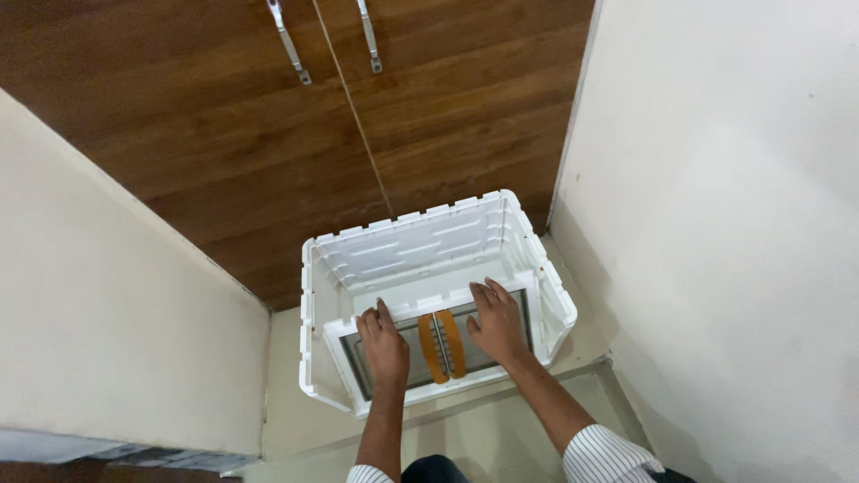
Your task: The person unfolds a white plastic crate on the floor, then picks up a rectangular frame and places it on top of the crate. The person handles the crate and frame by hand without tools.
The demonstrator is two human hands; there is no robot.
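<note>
We see brown wooden cupboard doors [224,116] with two metal handles [288,42], white walls [716,224] either side, and a pale tiled floor [483,438].

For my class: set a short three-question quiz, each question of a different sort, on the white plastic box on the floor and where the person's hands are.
1. True or false: both hands lie flat on the front panel of the white plastic box.
2. Which stands between the left hand and the right hand? A) a metal cupboard handle B) two orange handles C) a striped sleeve
3. Fill in: behind the box stand wooden ____ with two metal handles.

Key
1. True; the palms press on the panel and neither hand grips anything.
2. B
3. cupboard doors
</note>
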